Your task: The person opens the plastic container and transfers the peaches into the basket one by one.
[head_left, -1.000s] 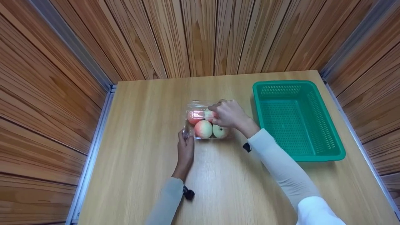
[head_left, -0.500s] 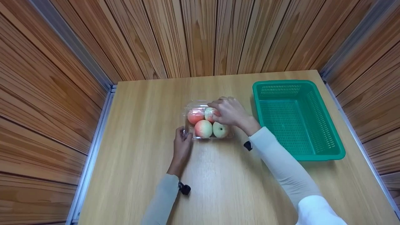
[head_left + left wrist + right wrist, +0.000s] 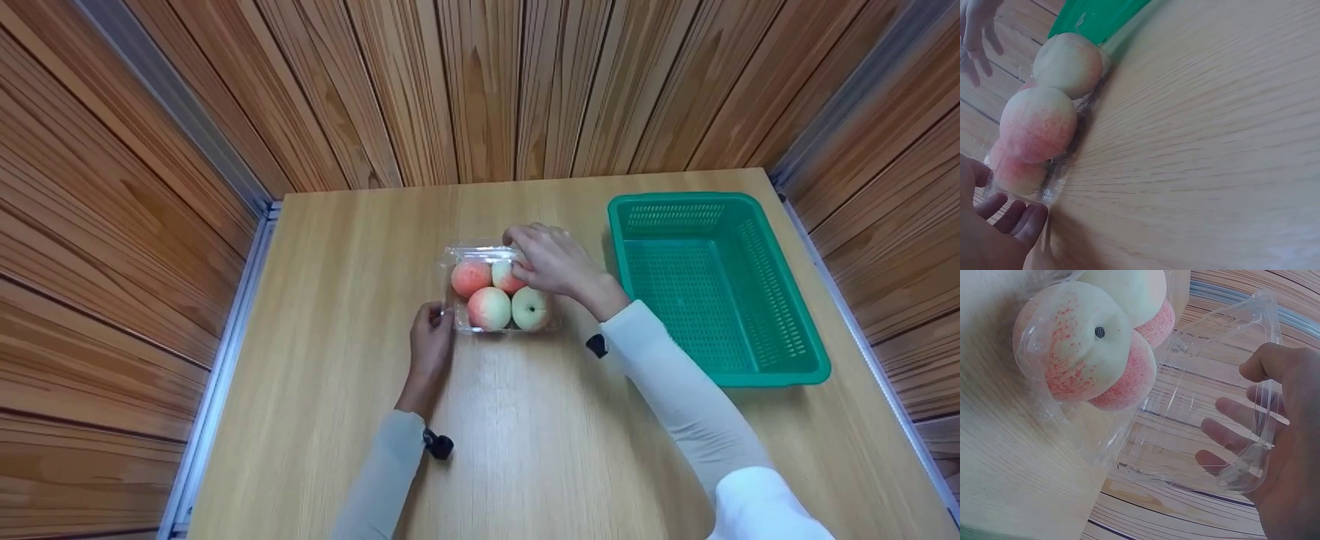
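Clear box (image 3: 504, 331) of 4 peaches (image 3: 489, 308) sits toward the desk's (image 3: 337, 300) far edge, its raised lid (image 3: 1185, 399) pinched by the right hand (image 3: 555, 262); whether the curled left hand (image 3: 430, 337) grips, I can't tell. Best brace the box while easing the lid.

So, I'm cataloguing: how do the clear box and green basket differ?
The clear box is see-through and smaller; the green basket is perforated and larger. The box has a raised lid; the basket shows none. Fruits lie in the box; none show in the basket. Both are on the table.
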A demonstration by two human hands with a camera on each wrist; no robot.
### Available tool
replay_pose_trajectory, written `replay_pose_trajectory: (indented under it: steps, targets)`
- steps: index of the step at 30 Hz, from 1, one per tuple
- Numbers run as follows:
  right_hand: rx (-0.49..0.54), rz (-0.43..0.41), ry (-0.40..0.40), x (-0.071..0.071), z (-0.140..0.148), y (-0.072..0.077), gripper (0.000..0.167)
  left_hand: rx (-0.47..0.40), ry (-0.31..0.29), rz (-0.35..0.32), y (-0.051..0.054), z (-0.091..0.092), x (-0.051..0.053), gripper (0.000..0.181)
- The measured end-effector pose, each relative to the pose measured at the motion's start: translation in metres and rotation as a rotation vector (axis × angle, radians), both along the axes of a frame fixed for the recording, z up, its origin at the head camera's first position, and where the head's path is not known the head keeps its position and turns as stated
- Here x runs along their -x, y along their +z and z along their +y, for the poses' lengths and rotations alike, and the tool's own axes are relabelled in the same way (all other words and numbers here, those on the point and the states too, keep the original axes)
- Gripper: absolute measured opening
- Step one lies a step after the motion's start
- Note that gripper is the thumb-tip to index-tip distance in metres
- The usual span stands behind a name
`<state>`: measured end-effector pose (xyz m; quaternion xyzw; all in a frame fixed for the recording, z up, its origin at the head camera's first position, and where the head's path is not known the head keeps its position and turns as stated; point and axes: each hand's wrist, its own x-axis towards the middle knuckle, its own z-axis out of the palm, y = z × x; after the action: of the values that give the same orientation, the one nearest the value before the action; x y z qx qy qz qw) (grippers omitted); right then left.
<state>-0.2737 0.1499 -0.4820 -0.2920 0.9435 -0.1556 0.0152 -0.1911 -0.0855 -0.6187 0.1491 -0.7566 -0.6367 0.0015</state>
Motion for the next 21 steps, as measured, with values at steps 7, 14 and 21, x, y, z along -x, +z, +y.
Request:
replay_pose_trajectory:
  steps: [7,14,21]
  targets:
    - [0.004,0.110,0.041,0.005,0.002,0.004,0.034,0.016,0.006,-0.004,0.002,0.000,0.001,0.030]
    - [-0.010,0.161,0.041,0.010,0.003,0.008,0.036,0.010,0.005,-0.019,0.003,-0.001,0.001,0.029]
    - [0.010,0.208,0.022,0.017,0.005,0.012,0.035,0.010,-0.006,-0.027,0.003,-0.001,0.002,0.031]
